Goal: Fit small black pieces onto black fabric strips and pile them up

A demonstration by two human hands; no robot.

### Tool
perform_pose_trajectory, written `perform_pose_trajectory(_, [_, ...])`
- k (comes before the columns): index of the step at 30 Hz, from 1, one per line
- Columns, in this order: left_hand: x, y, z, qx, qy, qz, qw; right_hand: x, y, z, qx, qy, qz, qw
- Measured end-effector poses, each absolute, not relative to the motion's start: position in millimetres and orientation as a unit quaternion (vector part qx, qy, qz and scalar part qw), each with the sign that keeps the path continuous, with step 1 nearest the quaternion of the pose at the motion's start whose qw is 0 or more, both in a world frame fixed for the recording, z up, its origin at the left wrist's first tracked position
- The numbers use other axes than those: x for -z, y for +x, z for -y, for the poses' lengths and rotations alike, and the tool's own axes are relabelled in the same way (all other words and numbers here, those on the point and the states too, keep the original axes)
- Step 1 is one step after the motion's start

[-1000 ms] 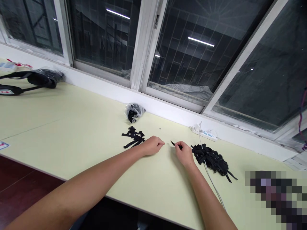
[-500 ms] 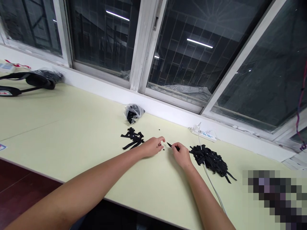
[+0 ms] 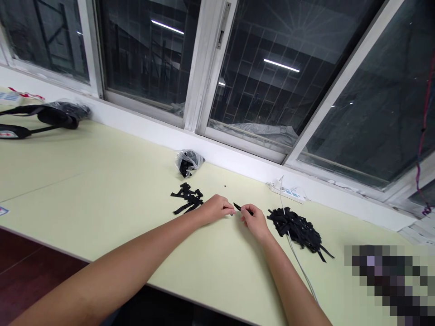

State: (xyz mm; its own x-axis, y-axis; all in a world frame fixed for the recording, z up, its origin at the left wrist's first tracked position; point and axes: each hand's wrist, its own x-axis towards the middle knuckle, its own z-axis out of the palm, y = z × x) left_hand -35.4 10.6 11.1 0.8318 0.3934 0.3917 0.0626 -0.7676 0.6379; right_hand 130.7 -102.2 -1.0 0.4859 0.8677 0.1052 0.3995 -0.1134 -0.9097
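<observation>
My left hand point(image 3: 218, 207) is low over the table with thumb and fingers pinched together. A little dark shows between the fingers, but I cannot make out what they hold. A small black disc point(image 3: 231, 214) lies right at these fingertips. My right hand point(image 3: 254, 219) grips a short black fabric strip point(image 3: 237, 207), its free end pointing up and left toward the left hand. On that strip a tiny light dot shows. Left of the left hand is a small group of black strips point(image 3: 186, 194); a larger heap of black strips point(image 3: 299, 228) lies to the right.
A clear plastic bag point(image 3: 189, 163) with black pieces stands by the wall. Another small disc point(image 3: 224, 186) lies farther back. A white power strip point(image 3: 289, 194) sits at the wall, its cable point(image 3: 295, 253) crossing the heap. Black straps point(image 3: 54, 117) lie far left.
My left fingers have come down and closed near the small disc, where they were parted before. My right hand and its strip have shifted slightly left.
</observation>
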Motion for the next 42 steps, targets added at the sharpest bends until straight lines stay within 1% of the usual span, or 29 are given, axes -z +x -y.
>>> perform_pose_trajectory(2, [-9.5, -34.8, -11.6, -0.261, 0.905, -0.126, 0.312, 0.4, 130.6, 102.2, -0.239, -0.707, 0.445, 0.495])
perform_pose_trajectory(8, [-10.8, -36.8, -6.2, -0.246, 0.892, -0.140, 0.353, -0.9, 130.5, 102.9, -0.245, -0.701, 0.440, 0.506])
perform_pose_trajectory(11, [-13.7, -35.9, -3.9, -0.270, 0.880, -0.155, 0.360, -2.2, 127.5, 103.7, -0.253, -0.688, 0.457, 0.504])
perform_pose_trajectory(15, [-16.0, -33.8, -1.1, -0.340, 0.866, -0.159, 0.330, -3.4, 121.9, 103.7, -0.266, -0.656, 0.492, 0.507])
perform_pose_trajectory(17, [-16.3, -33.3, 1.1, -0.355, 0.849, -0.165, 0.355, -4.3, 119.8, 103.6, -0.280, -0.639, 0.501, 0.512])
perform_pose_trajectory(21, [-17.1, -33.5, 5.0, -0.318, 0.822, -0.160, 0.444, -7.2, 118.1, 104.6, -0.302, -0.637, 0.493, 0.510])
perform_pose_trajectory(26, [-15.1, -31.7, 2.3, -0.327, 0.812, -0.172, 0.452, -9.9, 118.3, 106.6, -0.332, -0.621, 0.471, 0.531])
perform_pose_trajectory(30, [-10.7, -29.9, -1.4, -0.330, 0.791, -0.172, 0.485, -10.6, 120.0, 107.2, -0.350, -0.605, 0.448, 0.558])
perform_pose_trajectory(35, [-9.8, -30.6, -1.6, -0.324, 0.776, -0.179, 0.511, -9.9, 122.9, 106.6, -0.351, -0.599, 0.442, 0.568])
perform_pose_trajectory(38, [-10.8, -31.0, -0.5, -0.324, 0.778, -0.173, 0.509, -9.3, 122.6, 106.0, -0.339, -0.609, 0.444, 0.563])
perform_pose_trajectory(42, [-10.7, -30.2, -0.7, -0.323, 0.798, -0.177, 0.477, -9.5, 120.0, 105.7, -0.321, -0.619, 0.459, 0.550])
